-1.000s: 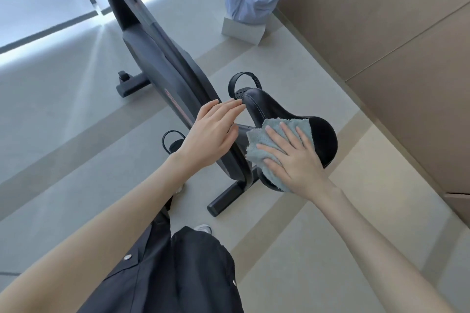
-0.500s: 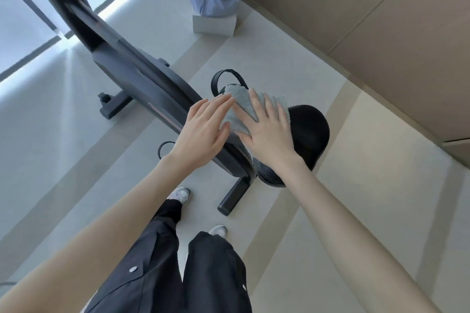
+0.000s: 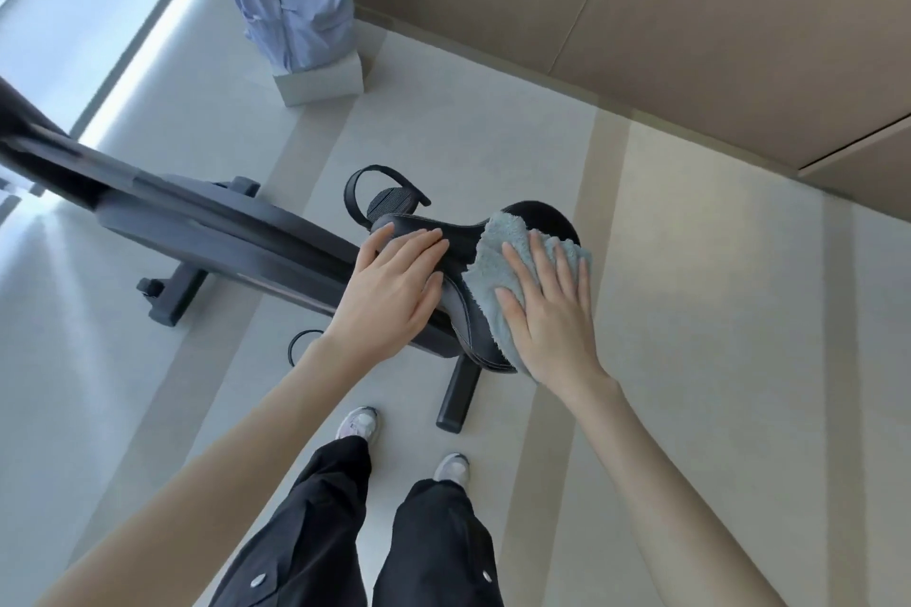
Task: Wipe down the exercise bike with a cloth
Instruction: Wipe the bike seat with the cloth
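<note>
Fingers of the right hand [image 3: 547, 311] lie straight and spread, pressing a fluffy pale-blue cloth [image 3: 498, 271] flat on the black padded saddle [image 3: 443, 232] of the dark grey exercise bike [image 3: 217, 227]. Left hand [image 3: 394, 291] rests on the saddle's nose, fingers straight and close together.

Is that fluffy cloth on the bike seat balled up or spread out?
Spread out, slightly rumpled: the cloth lies opened over the wide end of the seat, pressed down by the flat right hand.
</note>
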`<move>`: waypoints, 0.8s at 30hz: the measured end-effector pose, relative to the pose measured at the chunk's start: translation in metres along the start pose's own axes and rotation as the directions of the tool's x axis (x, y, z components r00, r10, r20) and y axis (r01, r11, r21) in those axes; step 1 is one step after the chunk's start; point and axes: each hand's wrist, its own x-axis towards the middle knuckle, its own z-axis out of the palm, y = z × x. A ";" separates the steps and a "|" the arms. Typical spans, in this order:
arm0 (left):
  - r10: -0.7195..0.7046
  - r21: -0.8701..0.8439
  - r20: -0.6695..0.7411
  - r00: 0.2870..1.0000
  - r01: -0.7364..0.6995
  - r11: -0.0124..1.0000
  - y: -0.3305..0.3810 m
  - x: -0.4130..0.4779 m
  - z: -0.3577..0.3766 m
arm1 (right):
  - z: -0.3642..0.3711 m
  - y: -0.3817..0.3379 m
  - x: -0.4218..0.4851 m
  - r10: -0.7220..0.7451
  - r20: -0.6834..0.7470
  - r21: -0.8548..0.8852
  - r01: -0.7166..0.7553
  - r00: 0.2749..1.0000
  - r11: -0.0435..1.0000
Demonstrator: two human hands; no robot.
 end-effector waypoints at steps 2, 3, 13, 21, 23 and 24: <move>0.036 0.017 -0.050 0.998 -0.036 0.999 -0.002 0.007 -0.002 | -0.003 0.003 0.024 0.085 -0.009 0.035 -0.085 0.996 0.996; 0.049 0.016 -0.070 0.996 -0.048 0.999 -0.003 0.010 -0.003 | -0.004 0.007 0.038 0.119 -0.002 0.039 -0.118 0.993 0.992; 0.086 -0.003 -0.067 0.994 -0.086 0.996 -0.008 0.017 -0.009 | -0.017 0.025 0.103 0.377 0.157 0.245 -0.406 0.913 0.881; 0.175 -0.005 -0.001 0.985 -0.175 0.985 -0.022 0.009 -0.010 | 0.001 0.008 0.036 0.508 -0.018 0.354 -0.469 0.861 0.809; 0.191 -0.019 0.002 0.982 -0.191 0.981 -0.024 0.006 -0.010 | 0.008 0.000 0.015 0.582 -0.048 0.441 -0.506 0.812 0.742; 0.194 -0.026 0.005 0.981 -0.194 0.981 -0.024 0.004 -0.011 | 0.012 -0.005 0.006 0.605 -0.058 0.459 -0.517 0.794 0.723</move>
